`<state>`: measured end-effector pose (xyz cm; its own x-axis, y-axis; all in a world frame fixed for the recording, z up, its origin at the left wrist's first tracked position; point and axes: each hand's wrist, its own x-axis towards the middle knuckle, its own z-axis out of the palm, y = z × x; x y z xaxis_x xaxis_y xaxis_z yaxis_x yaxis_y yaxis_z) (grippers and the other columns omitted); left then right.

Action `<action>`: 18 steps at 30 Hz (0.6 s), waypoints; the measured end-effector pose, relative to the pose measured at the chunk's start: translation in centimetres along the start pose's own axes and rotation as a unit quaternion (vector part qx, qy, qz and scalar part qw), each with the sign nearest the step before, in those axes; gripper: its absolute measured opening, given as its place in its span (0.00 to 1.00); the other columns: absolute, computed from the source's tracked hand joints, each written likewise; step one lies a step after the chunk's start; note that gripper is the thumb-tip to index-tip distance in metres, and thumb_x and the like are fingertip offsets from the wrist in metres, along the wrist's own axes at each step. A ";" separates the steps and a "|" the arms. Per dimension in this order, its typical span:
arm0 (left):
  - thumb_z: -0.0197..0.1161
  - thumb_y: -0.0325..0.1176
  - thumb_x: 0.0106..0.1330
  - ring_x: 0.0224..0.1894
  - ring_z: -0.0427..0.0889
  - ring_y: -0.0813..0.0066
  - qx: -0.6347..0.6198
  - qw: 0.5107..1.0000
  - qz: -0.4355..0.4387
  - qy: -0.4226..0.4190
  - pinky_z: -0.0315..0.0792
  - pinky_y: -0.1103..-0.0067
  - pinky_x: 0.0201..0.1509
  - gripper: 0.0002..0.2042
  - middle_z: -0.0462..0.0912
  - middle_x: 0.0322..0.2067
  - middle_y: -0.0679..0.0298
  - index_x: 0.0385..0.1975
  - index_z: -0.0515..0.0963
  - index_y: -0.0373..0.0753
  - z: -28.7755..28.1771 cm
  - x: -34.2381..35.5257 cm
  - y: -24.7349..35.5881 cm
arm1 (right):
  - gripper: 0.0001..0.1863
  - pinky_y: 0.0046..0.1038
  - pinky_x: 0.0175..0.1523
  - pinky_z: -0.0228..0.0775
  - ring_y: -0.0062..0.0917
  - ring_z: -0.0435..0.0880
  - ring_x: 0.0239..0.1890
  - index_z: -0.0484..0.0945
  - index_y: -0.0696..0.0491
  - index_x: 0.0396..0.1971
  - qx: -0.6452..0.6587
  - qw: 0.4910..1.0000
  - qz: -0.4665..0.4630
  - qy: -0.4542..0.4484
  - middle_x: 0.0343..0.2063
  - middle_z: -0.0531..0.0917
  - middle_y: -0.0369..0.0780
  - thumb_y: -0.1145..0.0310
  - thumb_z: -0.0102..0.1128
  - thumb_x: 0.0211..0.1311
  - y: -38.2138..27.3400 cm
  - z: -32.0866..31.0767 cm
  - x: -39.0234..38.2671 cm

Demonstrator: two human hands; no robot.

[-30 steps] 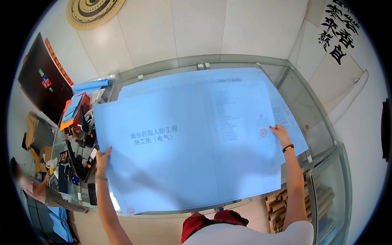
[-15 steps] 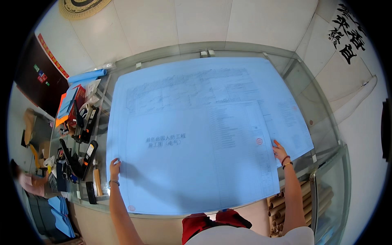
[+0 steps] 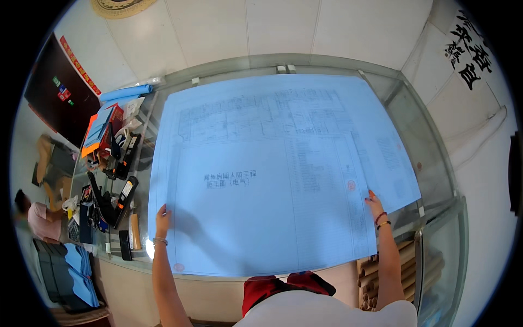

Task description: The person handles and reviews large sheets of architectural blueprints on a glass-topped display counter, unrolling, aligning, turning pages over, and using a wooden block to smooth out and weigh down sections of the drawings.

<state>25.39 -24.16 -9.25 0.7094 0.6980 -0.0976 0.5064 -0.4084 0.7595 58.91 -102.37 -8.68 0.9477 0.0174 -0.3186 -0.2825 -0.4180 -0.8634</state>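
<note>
A large blue drawing sheet [image 3: 234, 229] with a printed title lies over another blue sheet covered in line drawings [image 3: 223, 117]. At the top sheet's left edge, my left hand [image 3: 163, 217] is closed on the paper, its thumb up. My right hand [image 3: 374, 205] grips the right edge of the same sheet, fingers partly hidden. Beneath the right hand, a lower blue sheet [image 3: 391, 158] sticks out to the right. Small round red stamps mark the top sheet near its right side and lower left corner. How many sheets are stacked I cannot tell.
The sheets rest on a glass-topped table [image 3: 425, 131]. Along its left side stand heavy-duty staplers [image 3: 117, 204], a red box [image 3: 111, 128], a blue roll [image 3: 128, 91] and a wooden strip [image 3: 135, 233]. Cardboard tubes [image 3: 389, 267] fill a shelf at lower right. Another person [image 3: 43, 218] sits far left.
The whole view has shifted a little, with the table's left side now higher and further right. Both hands remain at the sheet's edges. The person at far left shows more fully.
</note>
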 end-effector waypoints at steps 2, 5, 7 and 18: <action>0.58 0.37 0.60 0.26 0.69 0.84 -0.162 0.973 -0.154 -0.055 0.66 0.88 0.34 0.19 0.73 0.24 0.72 0.48 0.72 0.31 -0.8 -1.5 3.4 | 0.34 0.26 0.55 0.61 0.28 0.70 0.51 0.58 0.59 0.60 0.045 0.996 0.066 0.033 0.47 0.74 0.43 0.74 0.58 0.51 -2.0 -1.9 -2.1; 0.58 0.34 0.60 0.33 0.74 0.81 -0.138 0.972 -0.082 -0.171 0.69 0.84 0.35 0.17 0.77 0.32 0.68 0.47 0.71 0.34 -6.3 -3.5 -3.1 | 0.27 0.26 0.47 0.67 0.27 0.75 0.44 0.66 0.61 0.53 0.042 0.976 0.149 -0.155 0.44 0.76 0.41 0.73 0.60 0.51 -4.6 -0.8 -3.5; 0.56 0.29 0.60 0.37 0.74 0.79 -0.174 0.961 -0.048 -0.209 0.69 0.81 0.42 0.16 0.77 0.34 0.67 0.47 0.70 0.33 -1.5 -3.4 -0.4 | 0.21 0.24 0.44 0.68 0.22 0.76 0.39 0.72 0.61 0.46 -0.018 0.984 0.045 -0.169 0.39 0.78 0.39 0.73 0.61 0.50 -4.9 -2.1 -4.8; 0.55 0.25 0.60 0.36 0.73 0.78 -0.193 0.965 0.055 -0.172 0.67 0.81 0.42 0.12 0.77 0.35 0.64 0.42 0.71 0.29 11.0 -4.0 8.2 | 0.37 0.24 0.56 0.61 0.30 0.70 0.54 0.60 0.57 0.59 0.040 0.969 -0.204 -0.132 0.52 0.71 0.47 0.50 0.58 0.53 -17.7 11.0 -10.6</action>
<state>32.12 -36.73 -9.66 0.9025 0.3997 -0.1606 0.2464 -0.1732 0.9536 52.21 -85.15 5.65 0.9153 0.4021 -0.0236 0.0880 -0.2567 -0.9625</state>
